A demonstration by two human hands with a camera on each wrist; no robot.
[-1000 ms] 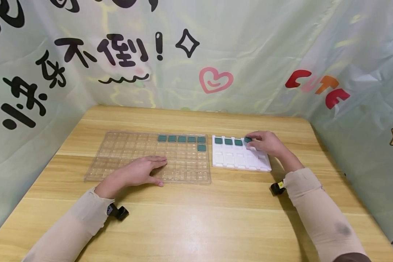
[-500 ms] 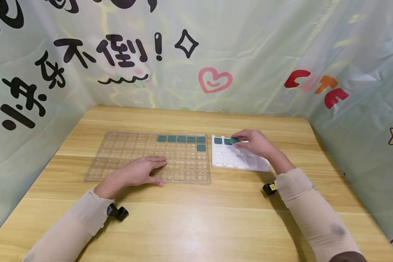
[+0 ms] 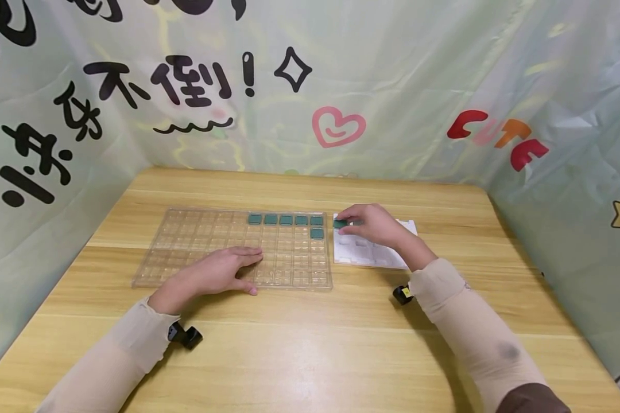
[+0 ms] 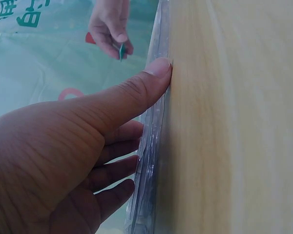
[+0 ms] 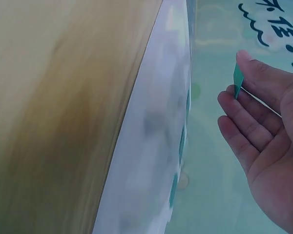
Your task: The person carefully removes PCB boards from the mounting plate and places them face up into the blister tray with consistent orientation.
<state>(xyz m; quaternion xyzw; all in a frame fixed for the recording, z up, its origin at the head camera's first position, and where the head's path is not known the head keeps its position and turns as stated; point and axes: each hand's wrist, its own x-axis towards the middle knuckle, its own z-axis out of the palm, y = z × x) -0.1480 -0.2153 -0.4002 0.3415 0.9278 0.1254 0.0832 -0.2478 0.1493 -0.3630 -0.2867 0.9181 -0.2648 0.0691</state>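
My right hand (image 3: pixel 344 225) hovers over the far left corner of the white tray (image 3: pixel 364 258) and pinches a small green tile (image 3: pixel 339 224) between thumb and fingers. The right wrist view shows that tile (image 5: pixel 238 80) edge-on at my fingertips, beside the white tray (image 5: pixel 151 122), which holds other green tiles (image 5: pixel 180 141). My left hand (image 3: pixel 248 272) lies flat on the near part of the clear grid tray (image 3: pixel 186 229), thumb (image 4: pixel 156 73) against its rim. Several green tiles (image 3: pixel 286 219) fill the clear tray's far right cells, with one tile (image 3: pixel 317 233) below them.
Both trays lie side by side on a wooden table (image 3: pixel 310 344). A printed plastic sheet (image 3: pixel 310 86) walls in the table at the back and both sides. Small black wrist cameras (image 3: pixel 186 335) sit under each sleeve.
My right hand has carried the green tile leftward across the white tray, from its right side to its far left corner. The left hand has stayed put.
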